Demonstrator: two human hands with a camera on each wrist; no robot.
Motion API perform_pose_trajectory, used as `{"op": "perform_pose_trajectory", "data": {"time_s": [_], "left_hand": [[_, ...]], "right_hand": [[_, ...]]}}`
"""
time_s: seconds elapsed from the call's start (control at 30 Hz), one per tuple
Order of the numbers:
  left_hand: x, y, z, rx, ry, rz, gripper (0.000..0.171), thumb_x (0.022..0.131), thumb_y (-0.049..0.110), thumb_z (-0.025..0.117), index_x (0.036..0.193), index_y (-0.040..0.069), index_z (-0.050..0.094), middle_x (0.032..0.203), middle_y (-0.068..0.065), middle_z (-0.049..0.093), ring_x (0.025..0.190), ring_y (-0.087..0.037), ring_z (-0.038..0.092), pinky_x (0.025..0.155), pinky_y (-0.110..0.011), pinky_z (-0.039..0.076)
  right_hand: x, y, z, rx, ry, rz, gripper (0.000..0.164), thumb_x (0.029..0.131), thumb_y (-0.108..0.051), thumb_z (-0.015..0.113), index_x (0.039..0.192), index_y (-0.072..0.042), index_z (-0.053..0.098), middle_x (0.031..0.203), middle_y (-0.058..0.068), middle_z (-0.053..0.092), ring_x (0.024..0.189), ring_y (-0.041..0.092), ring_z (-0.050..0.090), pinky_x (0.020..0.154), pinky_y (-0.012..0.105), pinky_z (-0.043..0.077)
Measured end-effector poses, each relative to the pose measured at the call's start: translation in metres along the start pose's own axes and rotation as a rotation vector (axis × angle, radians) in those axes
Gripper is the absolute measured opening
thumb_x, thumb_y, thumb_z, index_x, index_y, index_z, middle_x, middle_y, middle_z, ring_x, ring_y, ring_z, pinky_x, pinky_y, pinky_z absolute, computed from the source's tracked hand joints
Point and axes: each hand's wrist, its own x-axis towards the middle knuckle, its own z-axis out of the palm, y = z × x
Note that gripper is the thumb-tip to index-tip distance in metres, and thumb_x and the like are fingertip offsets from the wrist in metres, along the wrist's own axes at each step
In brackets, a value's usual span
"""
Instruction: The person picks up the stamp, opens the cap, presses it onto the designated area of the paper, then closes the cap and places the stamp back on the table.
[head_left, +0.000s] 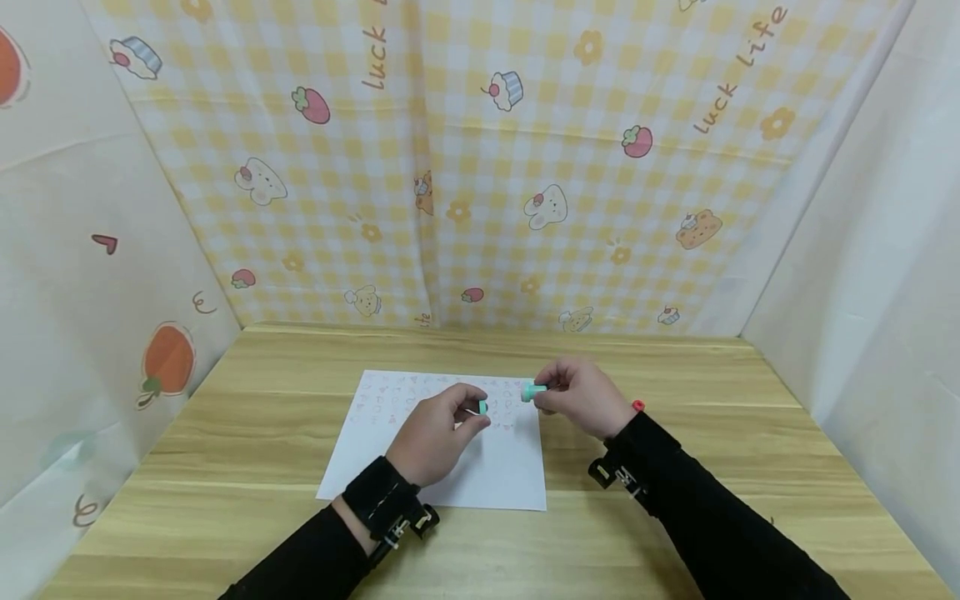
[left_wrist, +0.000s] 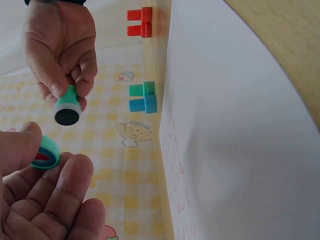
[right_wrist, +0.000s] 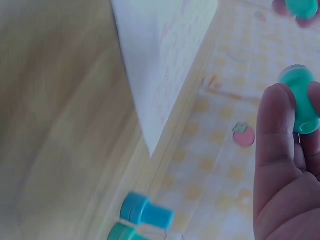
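My left hand pinches a small green cap between thumb and fingers; its open side shows a dark ring and red inside. To its right, my right hand holds a green toy stamp by its narrow handle, with the dark round face uncovered. Cap and stamp are apart, both raised over the upper right part of a white sheet of paper. Rows of small pinkish-red prints run across the sheet's upper half, partly hidden by the left hand.
On the wooden table, two red stamps, a green stamp and a blue stamp stand beyond the paper's right side, mostly hidden by the right arm in the head view. A yellow checked curtain closes off the back.
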Motion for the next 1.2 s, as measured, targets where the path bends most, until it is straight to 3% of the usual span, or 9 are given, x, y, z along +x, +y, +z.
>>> {"op": "perform_pose_trajectory", "data": {"time_s": [0.23, 0.57, 1.13, 1.2], "left_hand": [[-0.002, 0.002, 0.003, -0.014, -0.033, 0.037, 0.024, 0.102, 0.021, 0.071, 0.126, 0.016, 0.07, 0.103, 0.008, 0.075, 0.097, -0.009, 0.073, 0.088, -0.039, 0.058], [-0.002, 0.003, 0.005, -0.021, -0.066, 0.057, 0.023, 0.103, 0.023, 0.071, 0.125, 0.017, 0.07, 0.103, 0.009, 0.075, 0.096, -0.008, 0.073, 0.084, -0.033, 0.058], [-0.004, 0.005, 0.005, -0.029, -0.074, 0.066, 0.023, 0.102, 0.023, 0.071, 0.125, 0.016, 0.07, 0.103, 0.009, 0.075, 0.097, -0.009, 0.074, 0.084, -0.034, 0.059], [-0.004, 0.005, 0.006, -0.026, -0.076, 0.066, 0.023, 0.102, 0.023, 0.072, 0.124, 0.016, 0.07, 0.102, 0.01, 0.075, 0.097, -0.008, 0.073, 0.084, -0.034, 0.059]], "right_hand": [[-0.013, -0.003, 0.015, 0.036, -0.078, -0.036, 0.012, 0.096, -0.008, 0.075, 0.103, 0.0, 0.069, 0.09, 0.007, 0.074, 0.08, 0.017, 0.07, 0.081, 0.04, 0.063], [-0.019, -0.008, 0.026, 0.062, -0.126, -0.062, 0.012, 0.097, -0.006, 0.073, 0.107, 0.0, 0.069, 0.093, 0.008, 0.074, 0.083, 0.017, 0.068, 0.078, 0.033, 0.062], [-0.022, -0.014, 0.029, 0.048, -0.124, -0.06, 0.011, 0.096, -0.005, 0.074, 0.104, 0.0, 0.071, 0.091, 0.008, 0.074, 0.081, 0.015, 0.069, 0.079, 0.043, 0.063], [-0.023, -0.015, 0.029, 0.033, -0.114, -0.052, 0.01, 0.095, -0.006, 0.075, 0.103, -0.002, 0.072, 0.091, 0.007, 0.074, 0.081, 0.015, 0.069, 0.078, 0.04, 0.063]]}}
